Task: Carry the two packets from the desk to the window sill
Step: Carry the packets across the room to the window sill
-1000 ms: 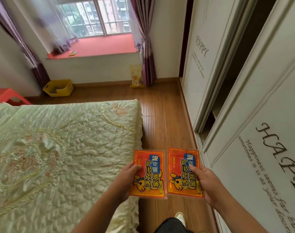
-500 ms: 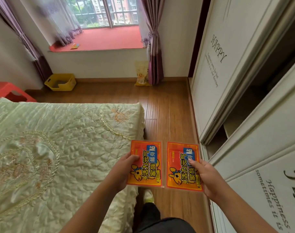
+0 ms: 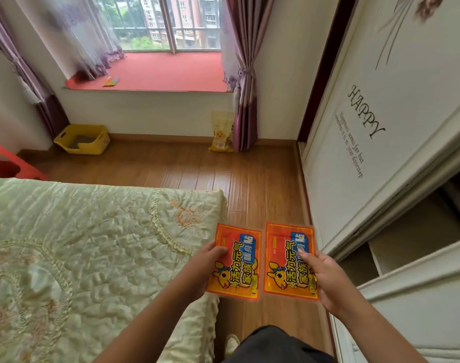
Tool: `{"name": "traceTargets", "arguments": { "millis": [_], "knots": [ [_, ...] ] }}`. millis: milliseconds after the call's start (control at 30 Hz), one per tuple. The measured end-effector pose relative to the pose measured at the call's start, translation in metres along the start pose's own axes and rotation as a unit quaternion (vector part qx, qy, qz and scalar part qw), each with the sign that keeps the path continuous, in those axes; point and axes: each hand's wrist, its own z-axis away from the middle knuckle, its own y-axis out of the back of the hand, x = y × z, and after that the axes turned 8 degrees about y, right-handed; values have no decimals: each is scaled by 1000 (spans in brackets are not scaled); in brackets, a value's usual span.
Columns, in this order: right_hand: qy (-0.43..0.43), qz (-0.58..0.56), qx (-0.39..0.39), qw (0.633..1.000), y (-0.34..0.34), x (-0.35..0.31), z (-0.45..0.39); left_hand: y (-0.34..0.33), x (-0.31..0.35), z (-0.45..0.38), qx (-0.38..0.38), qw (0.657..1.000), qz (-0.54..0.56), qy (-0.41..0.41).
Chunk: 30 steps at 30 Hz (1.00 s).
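Note:
Two flat orange packets with yellow and blue print are held side by side in front of me. My left hand [image 3: 204, 268] grips the left packet [image 3: 236, 263] by its left edge, thumb on top. My right hand [image 3: 326, 279] grips the right packet [image 3: 284, 260] by its right edge. The window sill [image 3: 166, 73] is a wide red-covered ledge under the window, straight ahead across the floor. The desk is out of view.
A bed with a pale green quilt [image 3: 79, 252] fills the left. White wardrobe doors [image 3: 367, 142] line the right, one slid open. A wood-floor aisle [image 3: 260, 184] runs between them toward the sill. A yellow bin [image 3: 82, 139], a red stool [image 3: 6, 163] and a yellow bag [image 3: 222, 132] stand near the far wall. A small coloured item [image 3: 111, 81] lies on the sill.
I have walked forward along the aisle: the window sill and far wall are closer and larger. Both hands keep the packets held the same way.

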Motion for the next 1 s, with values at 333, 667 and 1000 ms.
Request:
{"name": "traceTargets", "arguments": {
  "millis": [333, 667, 1000],
  "knots": [
    [5, 18, 9, 1000, -4, -50, -112, 1, 82, -92, 10, 1000, 10, 2],
    [-4, 28, -19, 999, 30, -130, -263, -53, 195, -200, 45, 999, -3, 2],
    [-6, 44, -42, 998, 48, -194, -369, -85, 283, -271, 52, 999, 0, -7]
  ]
}}
